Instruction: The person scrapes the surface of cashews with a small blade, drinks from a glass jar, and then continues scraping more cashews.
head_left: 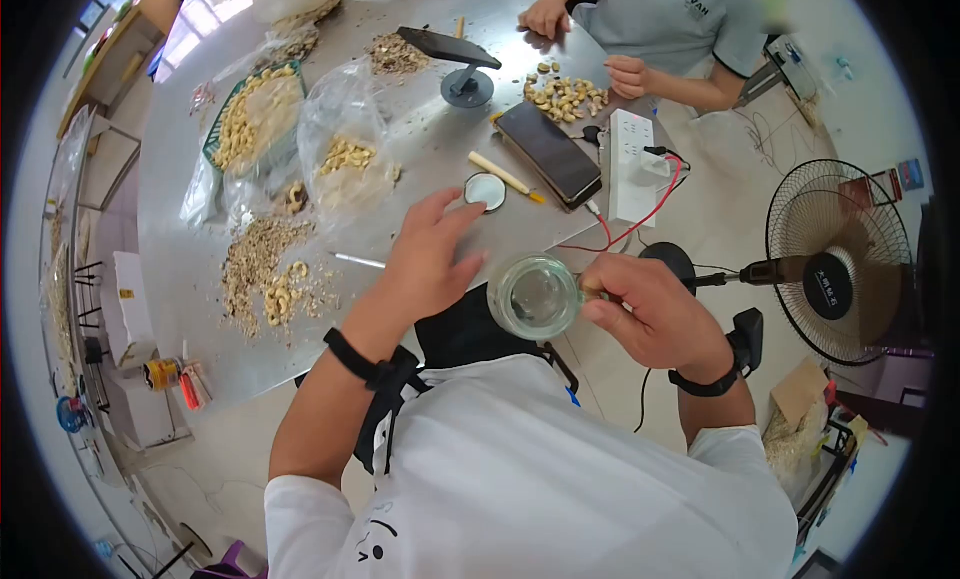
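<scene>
My right hand (655, 309) is wrapped around the handle of a clear glass mug (535, 297), held upright in front of my body beside the table edge. The mug looks to have clear liquid in it. My left hand (432, 251) reaches over the metal table, thumb and fingers apart. Its fingertips are right at the rim of a round, pale lid (486, 191) with a dark edge. Just beyond the lid lies a cream-coloured stick with an orange tip (505, 177). A thin silver tool (357, 261) rests on the table left of my left wrist.
Cashews fill a green basket (245, 124) and a clear plastic bag (345, 159); crumbs (262, 264) lie nearer. A phone (548, 154), stand (467, 87) and power strip (632, 164) with red cable are ahead. A co-worker (665, 29) sits opposite by a nut pile (565, 97). A fan (832, 269) stands right.
</scene>
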